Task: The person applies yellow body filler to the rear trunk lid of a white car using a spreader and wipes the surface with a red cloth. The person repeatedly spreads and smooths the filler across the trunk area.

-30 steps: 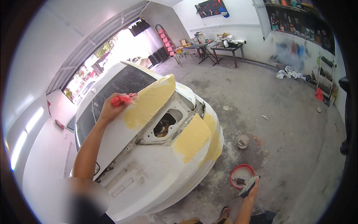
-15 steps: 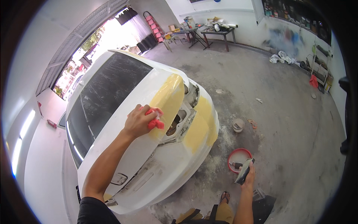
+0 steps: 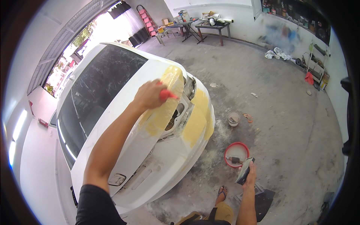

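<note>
My left hand point(image 3: 150, 94) is closed round a wet-looking red cloth point(image 3: 168, 96). It presses on the yellow patch point(image 3: 173, 77) along the trunk edge of a white car point(image 3: 142, 150). That patch looks wet and shiny. Another yellow patch point(image 3: 195, 122) covers the rear corner, below an open lamp recess point(image 3: 180, 110). At the right, away from the car, my right hand point(image 3: 250, 177) grips a dark sanding block point(image 3: 245, 171) with a pale face. The block is held over the near edge of a red-rimmed basin point(image 3: 237, 144), which has a dark object inside.
On the grey floor stand a small pail point(image 3: 233, 119) and, beside it, an orange-brown scrap point(image 3: 248, 117). Tables point(image 3: 213, 27) with supplies line the far wall, near a pink stepladder point(image 3: 147, 20). A shelf cart point(image 3: 315, 65) stands at the right. My sandalled foot point(image 3: 222, 193) is below the basin.
My left hand with the red cloth has moved right and up along the yellow patch, which now looks wetter. My right hand still holds the sanding block near the basin. The view has shifted slightly.
</note>
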A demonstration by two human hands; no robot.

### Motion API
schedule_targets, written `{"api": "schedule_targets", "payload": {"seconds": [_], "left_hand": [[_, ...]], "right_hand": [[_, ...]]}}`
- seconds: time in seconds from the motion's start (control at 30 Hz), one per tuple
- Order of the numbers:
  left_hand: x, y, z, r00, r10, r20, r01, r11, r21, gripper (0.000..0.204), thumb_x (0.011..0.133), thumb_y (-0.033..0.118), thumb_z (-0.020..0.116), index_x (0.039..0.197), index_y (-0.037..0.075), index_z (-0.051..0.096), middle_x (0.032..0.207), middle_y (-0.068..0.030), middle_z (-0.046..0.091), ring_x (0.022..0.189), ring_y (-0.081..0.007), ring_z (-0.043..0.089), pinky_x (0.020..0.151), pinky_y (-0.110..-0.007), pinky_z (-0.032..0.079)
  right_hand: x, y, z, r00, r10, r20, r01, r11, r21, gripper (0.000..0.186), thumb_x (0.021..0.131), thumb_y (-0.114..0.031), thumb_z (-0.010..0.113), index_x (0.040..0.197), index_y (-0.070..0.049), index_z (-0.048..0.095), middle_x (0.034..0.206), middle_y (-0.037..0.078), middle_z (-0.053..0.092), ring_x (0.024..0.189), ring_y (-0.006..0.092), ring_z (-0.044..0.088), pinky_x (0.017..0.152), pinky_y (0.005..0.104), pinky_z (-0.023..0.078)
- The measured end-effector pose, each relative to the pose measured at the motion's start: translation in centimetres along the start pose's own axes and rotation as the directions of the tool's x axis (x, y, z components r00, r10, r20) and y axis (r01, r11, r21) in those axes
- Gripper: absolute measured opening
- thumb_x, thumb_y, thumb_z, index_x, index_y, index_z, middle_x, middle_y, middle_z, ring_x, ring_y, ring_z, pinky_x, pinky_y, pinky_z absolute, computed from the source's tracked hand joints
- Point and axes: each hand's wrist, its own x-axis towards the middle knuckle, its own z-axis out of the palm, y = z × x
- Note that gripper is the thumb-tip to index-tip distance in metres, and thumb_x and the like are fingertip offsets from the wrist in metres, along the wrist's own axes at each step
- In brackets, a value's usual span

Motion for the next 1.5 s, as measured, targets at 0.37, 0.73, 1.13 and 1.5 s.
{"api": "schedule_targets", "payload": {"seconds": [0.37, 0.73, 1.13, 1.5], "left_hand": [[-23.3, -1.2, -3.3, 0.950, -0.212, -0.229, 0.126, 0.931, -0.343, 0.032, 0.067, 0.012, 0.093, 0.095, 0.019, 0.078, 0.095, -0.0064, 0.069, 0.093, -0.0311, 0.066, 0.080, -0.045, 0.056], [-25.2, -1.8, -0.6, 0.820, -0.371, -0.437, 0.084, 0.832, -0.548, 0.034, 0.076, 0.025, 0.092, 0.106, 0.023, 0.077, 0.127, -0.0081, 0.066, 0.111, -0.0348, 0.065, 0.096, -0.052, 0.050], [-25.5, -2.8, 0.2, 0.865, -0.336, -0.373, 0.072, 0.818, -0.571, 0.037, 0.076, 0.023, 0.087, 0.112, 0.022, 0.076, 0.135, -0.0116, 0.065, 0.123, -0.0381, 0.062, 0.102, -0.055, 0.044], [-19.0, -3.1, 1.2, 0.881, -0.317, -0.352, 0.072, 0.824, -0.562, 0.040, 0.072, 0.019, 0.089, 0.109, 0.019, 0.074, 0.128, -0.0096, 0.066, 0.120, -0.0346, 0.061, 0.103, -0.050, 0.044]], "right_hand": [[-2.2, 3.4, 7.6, 0.963, -0.017, 0.268, 0.028, 0.999, -0.040, 0.047, 0.104, -0.036, 0.071, 0.137, -0.006, 0.057, 0.110, 0.006, 0.068, 0.088, 0.0173, 0.068, 0.075, 0.0322, 0.058], [-11.6, 10.8, 22.8, 0.928, -0.059, 0.368, 0.106, 0.989, -0.108, 0.054, 0.104, -0.041, 0.071, 0.138, -0.001, 0.062, 0.116, 0.005, 0.070, 0.101, 0.0130, 0.064, 0.088, 0.0301, 0.053], [-2.9, 11.0, 44.2, 0.779, -0.623, 0.072, 0.625, 0.760, -0.179, 0.055, 0.100, -0.047, 0.072, 0.116, 0.005, 0.078, 0.094, 0.018, 0.080, 0.083, 0.0203, 0.071, 0.082, 0.0383, 0.055], [-5.1, 6.5, 44.2, 0.786, -0.585, 0.200, 0.611, 0.683, -0.401, 0.055, 0.106, -0.042, 0.067, 0.136, 0.003, 0.070, 0.118, 0.020, 0.072, 0.113, 0.0234, 0.066, 0.097, 0.0349, 0.050]]}}
